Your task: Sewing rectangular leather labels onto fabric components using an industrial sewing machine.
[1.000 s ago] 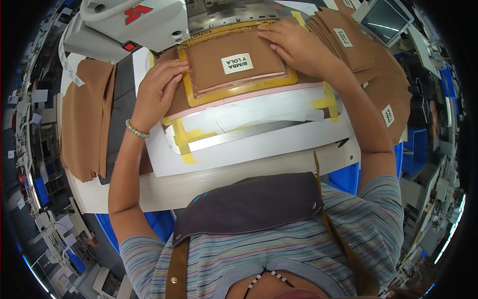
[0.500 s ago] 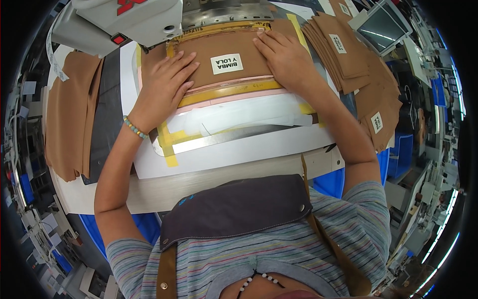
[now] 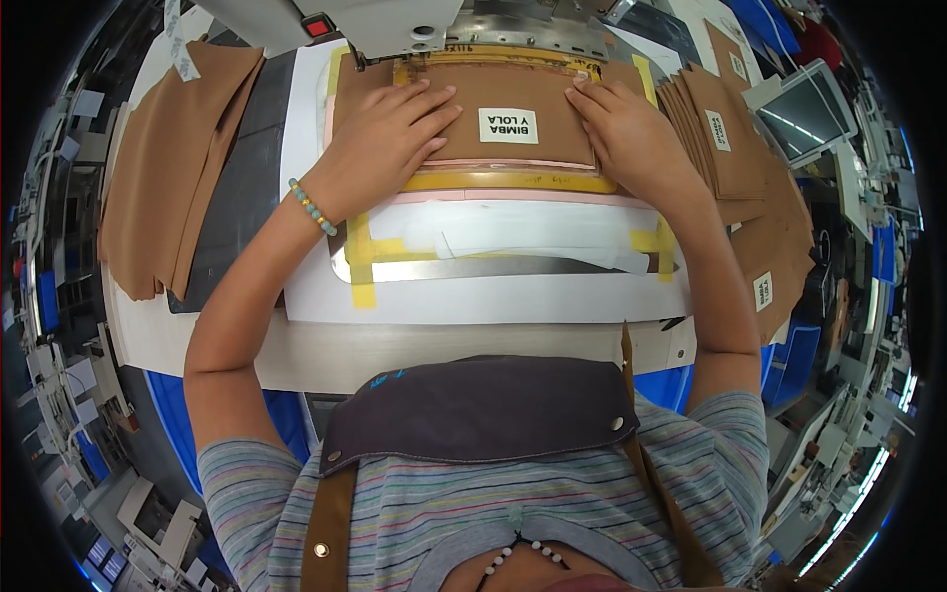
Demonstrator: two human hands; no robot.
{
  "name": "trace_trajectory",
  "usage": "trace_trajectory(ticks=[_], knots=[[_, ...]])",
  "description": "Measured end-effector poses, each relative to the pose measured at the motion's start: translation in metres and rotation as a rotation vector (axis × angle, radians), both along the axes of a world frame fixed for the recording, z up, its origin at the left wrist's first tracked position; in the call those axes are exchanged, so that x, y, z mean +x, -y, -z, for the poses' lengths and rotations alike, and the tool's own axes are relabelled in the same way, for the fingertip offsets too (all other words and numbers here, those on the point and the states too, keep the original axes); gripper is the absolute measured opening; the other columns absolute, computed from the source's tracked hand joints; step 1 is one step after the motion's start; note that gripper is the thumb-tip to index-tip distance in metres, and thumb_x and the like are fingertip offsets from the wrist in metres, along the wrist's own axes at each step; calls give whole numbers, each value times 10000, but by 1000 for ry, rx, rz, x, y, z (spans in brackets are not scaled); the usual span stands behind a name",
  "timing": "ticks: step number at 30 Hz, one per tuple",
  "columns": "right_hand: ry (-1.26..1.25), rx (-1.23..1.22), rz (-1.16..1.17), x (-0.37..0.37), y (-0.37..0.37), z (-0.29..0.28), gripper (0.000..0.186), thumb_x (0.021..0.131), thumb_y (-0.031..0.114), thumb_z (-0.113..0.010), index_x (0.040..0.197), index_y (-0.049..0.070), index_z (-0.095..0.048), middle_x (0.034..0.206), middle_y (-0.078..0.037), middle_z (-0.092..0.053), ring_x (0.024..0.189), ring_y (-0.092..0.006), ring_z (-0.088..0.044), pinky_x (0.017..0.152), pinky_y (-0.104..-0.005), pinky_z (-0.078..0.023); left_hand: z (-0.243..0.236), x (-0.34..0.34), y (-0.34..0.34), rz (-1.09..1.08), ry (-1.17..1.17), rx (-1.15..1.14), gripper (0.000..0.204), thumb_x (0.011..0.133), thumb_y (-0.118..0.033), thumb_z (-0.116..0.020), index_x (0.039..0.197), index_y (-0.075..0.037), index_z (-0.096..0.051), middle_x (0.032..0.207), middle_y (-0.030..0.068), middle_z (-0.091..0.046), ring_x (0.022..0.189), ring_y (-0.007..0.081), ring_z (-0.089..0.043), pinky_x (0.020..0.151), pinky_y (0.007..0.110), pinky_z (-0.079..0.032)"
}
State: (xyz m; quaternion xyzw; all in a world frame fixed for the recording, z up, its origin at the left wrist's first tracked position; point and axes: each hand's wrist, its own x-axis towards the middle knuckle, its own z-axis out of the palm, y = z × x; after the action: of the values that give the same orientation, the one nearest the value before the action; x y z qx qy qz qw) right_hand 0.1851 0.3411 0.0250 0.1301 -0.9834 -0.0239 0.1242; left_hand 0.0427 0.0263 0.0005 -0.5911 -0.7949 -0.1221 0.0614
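My left hand [image 3: 387,140] lies on the left part of a flat brown panel [image 3: 541,91], fingers extended and a little apart. At the panel's right edge rests my right hand [image 3: 631,138], its fingers stretched toward the far corner. Between the hands a white label [image 3: 508,125] with dark print sits on the panel. A yellow strip [image 3: 483,182] of the surrounding template runs along the near side, and another yellow strip [image 3: 493,53] along the far side. Beyond it is a metal bar [image 3: 528,35] of a white machine [image 3: 395,25].
A stack of brown pieces [image 3: 173,168] lies at left. More labelled brown pieces [image 3: 745,163] are fanned out at right, near a small screen [image 3: 807,111]. Yellow tape [image 3: 363,261] crosses the metal plate's [image 3: 473,269] corner. Blue bins [image 3: 789,365] stand below the table edge.
The whole view has shifted and turned slightly, so the machine, panel and hands appear farther right. Both hands remain flat on the brown panel.
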Motion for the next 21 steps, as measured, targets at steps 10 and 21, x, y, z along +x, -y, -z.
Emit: trace_trajectory(ticks=[10,21], knots=[[72,2,-12,-2,-4,-6,419,967,112,-644,1379,39,-669,1440,-64,-667,1197,-277,-631,1027,-394,-556,4,-1,-1,-25,-59,35,392,1043,-201,-624,1411,-70,-657,1509,89,-619,1432,313,-521,1176,452,-409],[89,-17,-40,-18,11,-7,416,952,73,-601,1359,66,-687,1457,-33,-663,1191,-276,-637,1017,-396,-567,4,3,-11,12,14,47,386,1066,-225,-601,1414,-64,-646,1521,107,-603,1436,323,-510,1206,456,-407]])
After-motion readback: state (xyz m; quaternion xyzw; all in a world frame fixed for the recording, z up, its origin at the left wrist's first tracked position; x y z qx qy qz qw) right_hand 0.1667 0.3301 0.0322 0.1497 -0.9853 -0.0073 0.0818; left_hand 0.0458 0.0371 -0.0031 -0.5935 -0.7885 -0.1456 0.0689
